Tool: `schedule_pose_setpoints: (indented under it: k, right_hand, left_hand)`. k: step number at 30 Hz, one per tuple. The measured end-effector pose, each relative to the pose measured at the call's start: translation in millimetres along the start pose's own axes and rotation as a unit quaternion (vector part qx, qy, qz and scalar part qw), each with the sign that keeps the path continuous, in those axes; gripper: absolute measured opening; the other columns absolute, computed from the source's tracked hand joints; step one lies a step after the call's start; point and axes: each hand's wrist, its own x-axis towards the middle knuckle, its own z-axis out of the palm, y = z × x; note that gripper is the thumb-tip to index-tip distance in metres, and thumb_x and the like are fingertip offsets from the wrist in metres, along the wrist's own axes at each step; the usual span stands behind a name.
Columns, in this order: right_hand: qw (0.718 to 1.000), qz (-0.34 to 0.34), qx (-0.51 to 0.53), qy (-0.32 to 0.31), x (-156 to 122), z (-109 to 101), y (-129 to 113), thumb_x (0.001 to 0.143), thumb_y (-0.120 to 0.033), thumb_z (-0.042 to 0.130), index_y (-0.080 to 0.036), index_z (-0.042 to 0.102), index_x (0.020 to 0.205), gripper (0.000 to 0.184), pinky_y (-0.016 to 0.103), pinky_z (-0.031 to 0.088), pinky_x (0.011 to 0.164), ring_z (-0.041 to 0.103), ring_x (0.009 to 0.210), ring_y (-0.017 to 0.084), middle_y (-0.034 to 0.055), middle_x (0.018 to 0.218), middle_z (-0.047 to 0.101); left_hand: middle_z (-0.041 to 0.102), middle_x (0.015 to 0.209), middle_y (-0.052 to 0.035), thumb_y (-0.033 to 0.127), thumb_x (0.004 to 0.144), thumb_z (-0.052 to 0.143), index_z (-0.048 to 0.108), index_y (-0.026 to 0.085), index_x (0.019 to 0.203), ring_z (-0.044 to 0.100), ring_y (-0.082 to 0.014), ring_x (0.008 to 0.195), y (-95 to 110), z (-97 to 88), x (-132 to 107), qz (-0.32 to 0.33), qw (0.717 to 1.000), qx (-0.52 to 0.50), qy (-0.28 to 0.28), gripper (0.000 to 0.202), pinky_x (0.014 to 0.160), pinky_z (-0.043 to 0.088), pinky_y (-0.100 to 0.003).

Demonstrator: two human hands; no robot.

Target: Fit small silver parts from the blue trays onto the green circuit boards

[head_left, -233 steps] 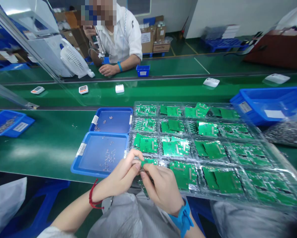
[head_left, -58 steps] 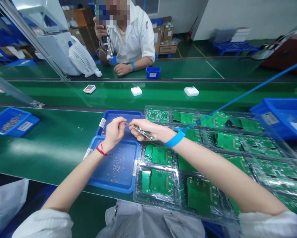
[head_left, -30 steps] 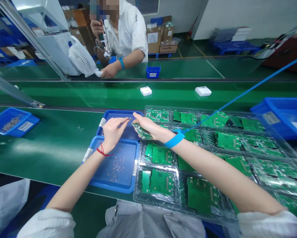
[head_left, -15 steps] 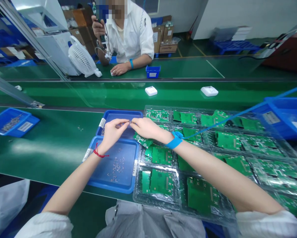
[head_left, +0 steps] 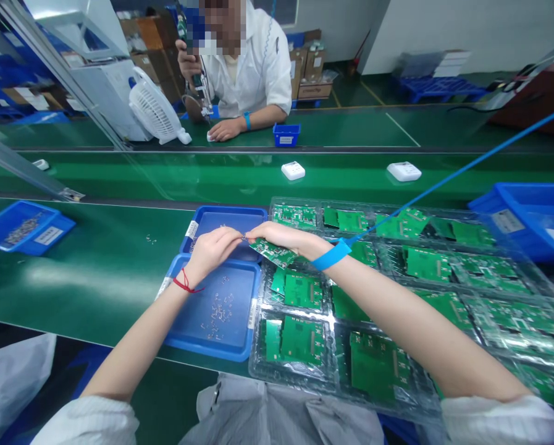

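Board (head_left: 273,252) in Delicate Hold

Beyond the near tray (head_left: 186,337), the right hand (head_left: 281,235) has its narrow grip on the board, at the far tray's (head_left: 233,216) corner; the left hand (head_left: 212,250) pinches a tiny metal part (head_left: 244,237). Likely light, stiff, fragile: edges suit.

No text was legible for certain. The back carton (head_left: 314,91) carried one line of dark lettering, too blurred to spell out. White labels (head_left: 49,235) stood on the left blue bin (head_left: 65,224), small far bin (head_left: 286,133), large right bin (head_left: 485,207), upper tray (head_left: 239,215) and lower tray (head_left: 193,324); their print was too small to read.
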Motion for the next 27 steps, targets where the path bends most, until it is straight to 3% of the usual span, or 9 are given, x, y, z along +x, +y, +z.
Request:
schedule_pose_setpoints:
  k: [5,9,14,19,24,27]
  right_hand:
    - [0.999,-0.017,-0.047,0.006,-4,1,-9,0.089,-0.03,0.036,-0.02,0.041,0.066,0.026,0.026,0.036,0.068,0.039,0.067,0.012,-0.0021,0.069,0.044]
    - [0.991,-0.027,-0.13,0.013,-6,5,-15,0.096,-0.027,0.035,-0.019,0.046,0.069,0.03,0.025,0.037,0.067,0.045,0.067,0.012,-0.0002,0.071,0.052]
    - [0.96,-0.028,-0.271,0.063,-8,14,-12,0.099,-0.026,0.041,-0.013,0.061,0.094,0.024,0.032,0.037,0.074,0.061,0.081,0.022,0.0129,0.088,0.068]
    - [0.941,-0.039,-0.329,0.071,-13,14,-8,0.099,-0.026,0.042,-0.009,0.063,0.106,0.028,0.034,0.039,0.074,0.066,0.089,0.029,0.0213,0.097,0.071]
    - [0.953,-0.047,-0.292,0.069,-13,7,-9,0.098,-0.03,0.05,-0.013,0.059,0.117,0.028,0.034,0.042,0.079,0.067,0.093,0.027,0.0165,0.101,0.072]
    - [0.97,-0.035,-0.233,0.056,-11,8,-18,0.096,-0.032,0.056,-0.018,0.064,0.101,0.017,0.031,0.043,0.082,0.066,0.096,0.023,0.0081,0.098,0.072]
  left_hand:
    - [0.065,0.08,-0.0031,0.037,0.094,0.051,0.061,0.021,0.082,0.062,-0.0148,0.069,11,5.7,-1,-0.091,0.991,-0.09,0.024,0.023,0.061,0.051,-0.027]
    - [0.057,0.065,0.002,0.048,0.096,0.045,0.054,0.02,0.079,0.058,-0.0119,0.056,11,13.0,-1,-0.182,0.968,-0.171,0.03,0.034,0.054,0.049,-0.025]
    - [0.053,0.059,0.0044,0.063,0.096,0.039,0.051,0.018,0.076,0.055,-0.01,0.05,8,22.5,-1,-0.255,0.94,-0.226,0.004,0.051,0.048,0.046,-0.023]
    - [0.052,0.055,0.004,0.064,0.094,0.043,0.048,0.019,0.066,0.052,-0.0102,0.051,13,20.0,2,-0.268,0.943,-0.199,-0.004,0.053,0.052,0.045,-0.025]
    - [0.054,0.053,0.0004,0.069,0.089,0.041,0.047,0.021,0.06,0.052,-0.0132,0.053,13,14.1,9,-0.274,0.952,-0.138,-0.007,0.056,0.054,0.042,-0.027]
    - [0.056,0.053,0.0001,0.077,0.082,0.043,0.052,0.021,0.059,0.053,-0.0149,0.054,15,6.4,9,-0.279,0.954,-0.11,-0.028,0.061,0.052,0.042,-0.028]
